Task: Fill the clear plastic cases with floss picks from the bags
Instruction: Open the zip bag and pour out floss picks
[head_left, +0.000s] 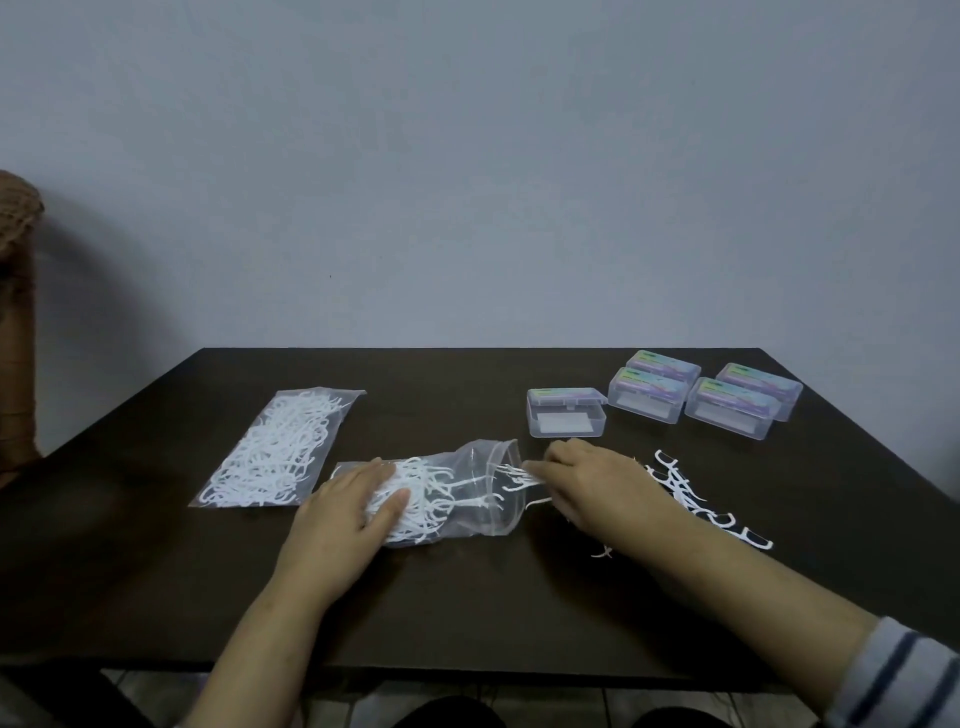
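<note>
While our right hand (597, 480) pinches floss picks (519, 475) at the open bag (457, 493) mouth, our left hand (358, 501) presses flat on it.
Two bags lie on the bench (467, 597), the second bag (278, 449) full and leftward; five clear cases (566, 413) sit behind, loose picks (696, 499) right.

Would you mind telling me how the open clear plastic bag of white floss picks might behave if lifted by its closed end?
The open clear plastic bag looks thin and crumpled, so it would probably sag. Its mouth gapes toward the right hand, so the white floss picks would likely spill. It seems light; the left hand pins it flat.
</note>
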